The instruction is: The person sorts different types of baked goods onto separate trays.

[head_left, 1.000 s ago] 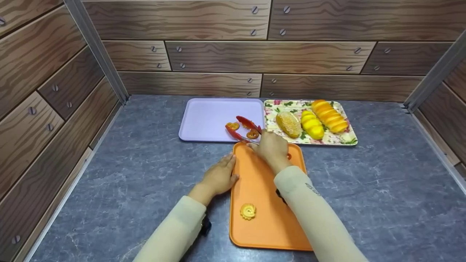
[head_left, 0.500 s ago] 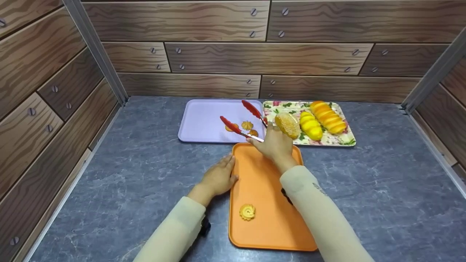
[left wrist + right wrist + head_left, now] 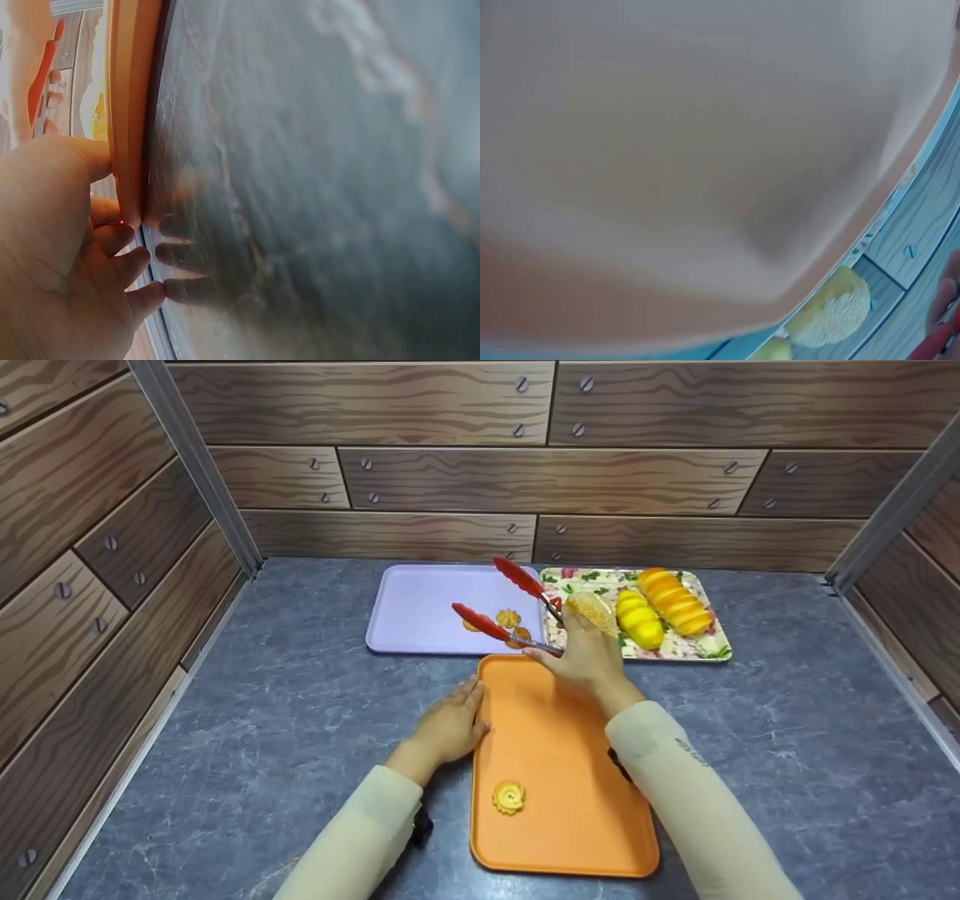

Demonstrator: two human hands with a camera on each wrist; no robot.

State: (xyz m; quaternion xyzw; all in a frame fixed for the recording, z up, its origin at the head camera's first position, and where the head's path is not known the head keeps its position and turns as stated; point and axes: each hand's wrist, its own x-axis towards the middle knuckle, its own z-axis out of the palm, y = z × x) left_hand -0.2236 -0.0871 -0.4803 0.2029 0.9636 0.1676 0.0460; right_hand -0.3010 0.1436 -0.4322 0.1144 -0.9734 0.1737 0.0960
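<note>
My right hand (image 3: 589, 656) grips a pair of red-tipped tongs (image 3: 487, 622), whose arms are spread apart with nothing between them. The tongs hang over the right side of the lilac tray (image 3: 427, 611). Below them lie a flower-shaped biscuit (image 3: 508, 618), a pretzel (image 3: 519, 636) and another biscuit (image 3: 472, 625), partly hidden by the tongs. My left hand (image 3: 446, 727) rests along the left edge of the orange tray (image 3: 555, 810), its thumb over the rim. In the left wrist view, the other fingers (image 3: 131, 262) touch the tray's outer side near the table. A round yellow biscuit (image 3: 509, 797) sits on the orange tray.
At the back right, a flowered tray (image 3: 709, 649) bears a sugar-topped bun (image 3: 596, 611), partly behind my right hand, a yellow loaf (image 3: 640, 619) and a longer orange loaf (image 3: 676, 601). Wood-patterned walls (image 3: 450, 476) enclose the table (image 3: 285, 682) at the back and sides.
The tongs' arms have spread wider and lifted off the biscuits on the lilac tray. My right hand has moved to the right toward the flowered tray. My left hand has stayed put.
</note>
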